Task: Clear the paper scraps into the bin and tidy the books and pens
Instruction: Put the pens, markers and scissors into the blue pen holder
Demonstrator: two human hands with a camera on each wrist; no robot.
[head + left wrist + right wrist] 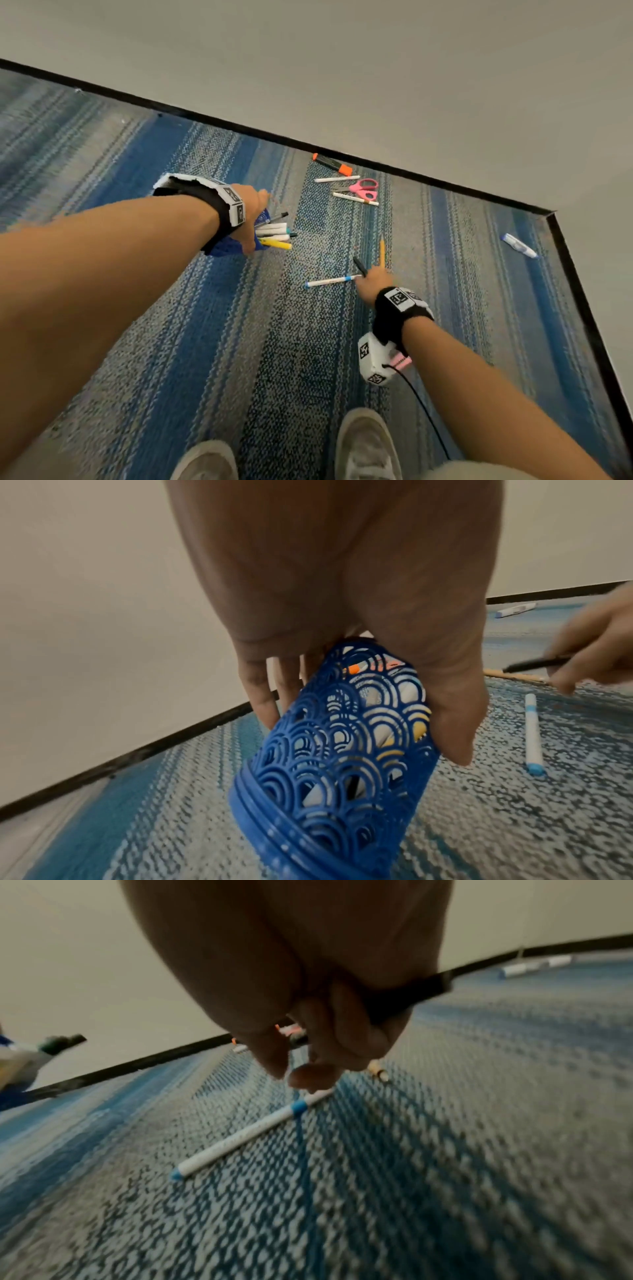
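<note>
My left hand (253, 219) grips a blue latticed pen holder (342, 750), tilted, with several pens (275, 234) sticking out of its mouth. Low over the carpet, my right hand (371, 282) holds a black pen (360, 266) in its curled fingers, and its fingertips (308, 1076) reach down at the end of a white pen with blue ends (332, 281) lying flat. A yellow pencil (382, 251) lies just beyond that hand. In the left wrist view, the black pen (537, 665) and the white pen (532, 733) appear at the right.
Near the wall lie an orange highlighter (332, 164), two white pens (337, 179) (355, 198) and pink scissors (363, 189). A white-and-blue marker (519, 245) lies by the corner at the right. Black skirting (205, 116) edges the striped blue carpet. My shoes (363, 445) stand below.
</note>
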